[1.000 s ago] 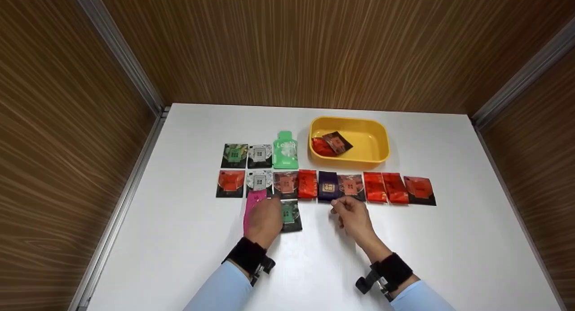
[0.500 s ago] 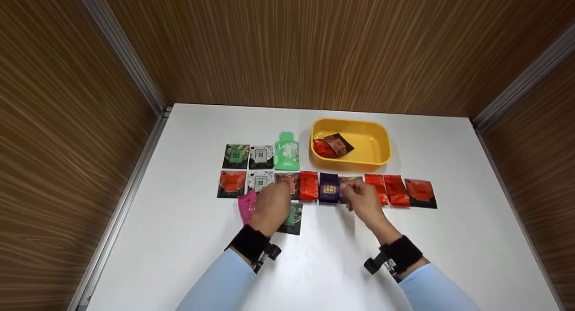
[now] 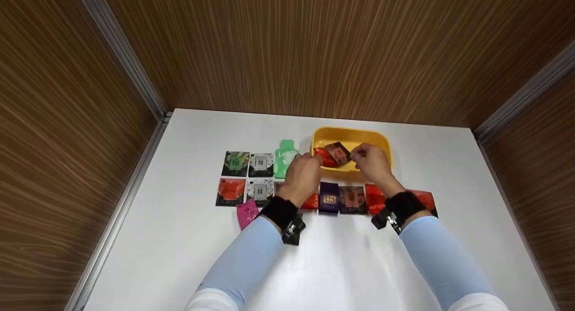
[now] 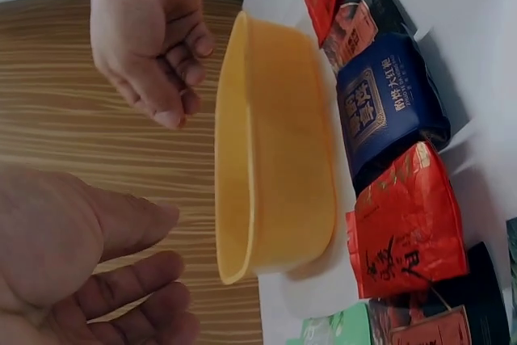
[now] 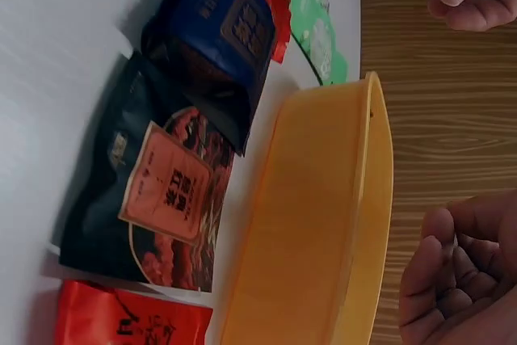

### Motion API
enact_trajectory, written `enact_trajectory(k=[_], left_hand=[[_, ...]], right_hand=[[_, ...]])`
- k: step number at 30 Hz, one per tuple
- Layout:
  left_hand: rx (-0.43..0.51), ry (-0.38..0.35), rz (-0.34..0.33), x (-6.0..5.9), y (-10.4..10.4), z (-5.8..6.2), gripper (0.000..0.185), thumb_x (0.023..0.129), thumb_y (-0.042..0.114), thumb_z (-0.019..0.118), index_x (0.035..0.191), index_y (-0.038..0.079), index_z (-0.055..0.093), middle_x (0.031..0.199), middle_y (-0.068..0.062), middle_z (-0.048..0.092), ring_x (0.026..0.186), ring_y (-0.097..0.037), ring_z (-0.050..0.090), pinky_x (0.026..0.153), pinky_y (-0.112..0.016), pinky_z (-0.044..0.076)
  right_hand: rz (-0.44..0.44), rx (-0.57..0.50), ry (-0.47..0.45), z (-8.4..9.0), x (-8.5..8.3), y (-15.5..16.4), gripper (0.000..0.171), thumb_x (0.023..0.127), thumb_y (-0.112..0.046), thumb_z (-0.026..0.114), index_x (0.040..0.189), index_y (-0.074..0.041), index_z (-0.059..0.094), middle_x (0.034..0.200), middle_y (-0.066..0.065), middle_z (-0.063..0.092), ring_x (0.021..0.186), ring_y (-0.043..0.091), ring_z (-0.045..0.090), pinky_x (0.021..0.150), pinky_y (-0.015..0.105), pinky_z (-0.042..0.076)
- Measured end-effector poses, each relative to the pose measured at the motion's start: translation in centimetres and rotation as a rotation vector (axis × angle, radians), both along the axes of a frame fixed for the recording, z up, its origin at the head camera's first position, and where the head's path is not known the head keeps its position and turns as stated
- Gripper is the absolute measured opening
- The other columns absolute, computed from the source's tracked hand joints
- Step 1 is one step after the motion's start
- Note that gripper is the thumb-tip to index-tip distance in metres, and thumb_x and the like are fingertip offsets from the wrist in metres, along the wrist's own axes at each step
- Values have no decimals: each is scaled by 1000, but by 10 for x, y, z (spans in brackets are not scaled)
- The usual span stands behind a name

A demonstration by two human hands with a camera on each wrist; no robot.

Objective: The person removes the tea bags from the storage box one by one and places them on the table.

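My left hand (image 3: 302, 176) is over the near left side of the yellow plastic box (image 3: 350, 131). Its thumb and bent fingers stand apart with nothing between them in the left wrist view. Over the box's right part hovers my right hand (image 3: 373, 164), fingers loosely curled and holding nothing in the right wrist view. Inside the box lie a red packet (image 3: 324, 158) and a dark square sachet (image 3: 338, 153). A pink packet (image 3: 247, 213) lies on the table beside my left forearm, partly hidden by it.
Sachets lie in rows before and left of the box, among them a navy packet (image 3: 329, 197), a dark sachet (image 3: 353, 199) and a red packet (image 3: 374, 198). A green spouted pouch (image 3: 284, 160) lies left of the box. Wood-grain panels (image 3: 287, 50) enclose the white table (image 3: 193, 140).
My left hand has left the pink packet and moved forward and right to the box. My right hand has moved forward from the sachet row to above the box.
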State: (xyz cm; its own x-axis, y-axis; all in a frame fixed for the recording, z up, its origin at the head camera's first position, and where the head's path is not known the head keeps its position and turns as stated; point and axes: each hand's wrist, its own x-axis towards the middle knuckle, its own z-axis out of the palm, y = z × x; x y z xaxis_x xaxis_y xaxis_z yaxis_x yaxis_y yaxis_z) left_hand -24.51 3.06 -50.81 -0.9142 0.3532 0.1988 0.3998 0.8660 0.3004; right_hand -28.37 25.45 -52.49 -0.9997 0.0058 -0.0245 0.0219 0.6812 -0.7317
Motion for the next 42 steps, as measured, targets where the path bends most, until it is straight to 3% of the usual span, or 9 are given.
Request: enact_trajectory(k=[6, 11, 18, 26, 32, 38, 42], left_hand=[[-83, 20, -16, -10, 19, -11, 13, 98, 8, 66, 106, 12, 76, 104, -6, 76, 98, -26, 67, 89, -38, 53], [-118, 5, -32, -15, 30, -17, 20, 99, 12, 67, 116, 15, 77, 114, -6, 76, 108, -27, 67, 89, -41, 56], [-173, -3, -50, -19, 39, -26, 26, 98, 25, 73, 123, 17, 76, 122, -5, 74, 118, -28, 64, 90, -44, 57], [-186, 16, -69, -19, 40, -35, 24, 98, 27, 73, 119, 16, 77, 115, -4, 75, 113, -26, 67, 90, -42, 58], [-176, 53, -77, -19, 41, -37, 20, 101, 27, 68, 111, 13, 78, 105, -4, 76, 103, -24, 70, 92, -37, 57], [-166, 99, -87, -23, 41, -39, 12, 100, 20, 68, 103, 13, 77, 97, -3, 76, 95, -23, 71, 88, -37, 58], [-171, 73, -81, -26, 40, -39, 13, 100, 22, 68, 103, 13, 77, 98, -4, 76, 95, -23, 71, 85, -38, 58]], right_hand=[[70, 187, -25, -10, -14, -8, 20, 100, -15, 68, 111, 1, 74, 108, 20, 76, 96, 34, 68, 85, 45, 54], [130, 242, -97, -17, -24, -15, 27, 97, -20, 71, 113, 2, 73, 105, 20, 75, 95, 35, 67, 86, 47, 53], [202, 338, -122, -25, -34, -14, 44, 91, -24, 78, 123, 4, 66, 117, 25, 71, 112, 42, 66, 99, 54, 53], [279, 370, -155, -30, -41, -11, 49, 94, -30, 79, 130, 2, 66, 125, 23, 71, 115, 40, 67, 102, 53, 53], [318, 403, -165, -28, -47, -13, 37, 96, -32, 76, 118, -5, 68, 111, 17, 70, 106, 35, 65, 98, 51, 53], [306, 463, -186, -28, -49, -14, 33, 103, -27, 66, 129, -7, 66, 118, 16, 71, 104, 33, 64, 99, 52, 54], [277, 512, -108, -31, -48, -15, 27, 104, -21, 63, 125, -6, 69, 116, 18, 73, 103, 36, 68, 94, 54, 56]])
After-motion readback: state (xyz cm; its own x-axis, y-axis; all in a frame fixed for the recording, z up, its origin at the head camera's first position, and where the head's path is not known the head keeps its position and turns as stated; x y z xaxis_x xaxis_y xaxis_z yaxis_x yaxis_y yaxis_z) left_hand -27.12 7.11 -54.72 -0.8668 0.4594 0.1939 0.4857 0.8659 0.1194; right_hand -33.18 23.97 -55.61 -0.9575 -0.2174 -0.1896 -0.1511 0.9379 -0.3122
